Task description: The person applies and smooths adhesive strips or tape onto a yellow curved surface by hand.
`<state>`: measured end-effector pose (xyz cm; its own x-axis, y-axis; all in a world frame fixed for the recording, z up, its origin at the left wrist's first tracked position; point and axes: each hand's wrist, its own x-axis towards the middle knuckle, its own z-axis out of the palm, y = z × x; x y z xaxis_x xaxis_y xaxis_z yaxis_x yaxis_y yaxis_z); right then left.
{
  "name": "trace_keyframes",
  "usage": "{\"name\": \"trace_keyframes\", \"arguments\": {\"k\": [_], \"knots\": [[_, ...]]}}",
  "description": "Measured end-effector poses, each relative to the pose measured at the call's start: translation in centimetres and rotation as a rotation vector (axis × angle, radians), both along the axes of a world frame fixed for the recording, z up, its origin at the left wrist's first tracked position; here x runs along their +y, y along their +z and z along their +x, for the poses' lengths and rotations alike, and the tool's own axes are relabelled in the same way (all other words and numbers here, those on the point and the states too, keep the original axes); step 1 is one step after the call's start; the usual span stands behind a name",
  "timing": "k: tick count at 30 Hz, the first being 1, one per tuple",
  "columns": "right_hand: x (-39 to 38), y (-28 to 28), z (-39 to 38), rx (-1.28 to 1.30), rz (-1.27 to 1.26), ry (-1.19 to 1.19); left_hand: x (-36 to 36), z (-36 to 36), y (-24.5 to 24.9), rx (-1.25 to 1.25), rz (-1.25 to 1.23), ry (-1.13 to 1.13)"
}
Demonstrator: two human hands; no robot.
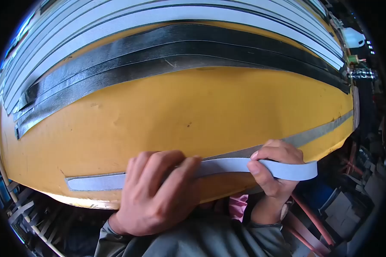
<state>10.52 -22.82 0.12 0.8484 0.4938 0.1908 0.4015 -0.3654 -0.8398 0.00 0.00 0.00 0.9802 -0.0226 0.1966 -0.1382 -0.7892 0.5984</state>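
A long pale bluish-white strip [98, 183] lies along the near side of the yellow tabletop, on top of a grey strip [321, 132]. My left hand [158, 188] rests across the white strip, fingers bent and a little apart, covering part of it. Farther right, my right hand [275, 167] pinches the same strip between thumb and fingers. Beyond that grip, the strip's free part loops back in a curve. Between my hands the white strip runs over the grey one, whose right part shows bare toward the table's right edge.
Several black strips [176, 47] lie side by side across the yellow tabletop [193, 107]. Behind them are several white strips [201, 13]. A white jug [353, 37] stands beyond the right edge. Red metal bars [315, 220] are below right.
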Motion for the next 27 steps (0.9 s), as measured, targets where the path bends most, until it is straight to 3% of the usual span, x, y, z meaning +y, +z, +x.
{"name": "trace_keyframes", "arguments": {"k": [3, 27], "knots": [[-0.27, 0.38, -0.15, -0.011, -0.025, -0.003, -1.34, 0.65, 0.14, 0.096, -0.146, -0.002], [0.12, 0.05, -0.41, -0.06, -0.174, -0.015, -1.24, 0.87, -0.24, 0.021, -0.09, 0.003]]}}
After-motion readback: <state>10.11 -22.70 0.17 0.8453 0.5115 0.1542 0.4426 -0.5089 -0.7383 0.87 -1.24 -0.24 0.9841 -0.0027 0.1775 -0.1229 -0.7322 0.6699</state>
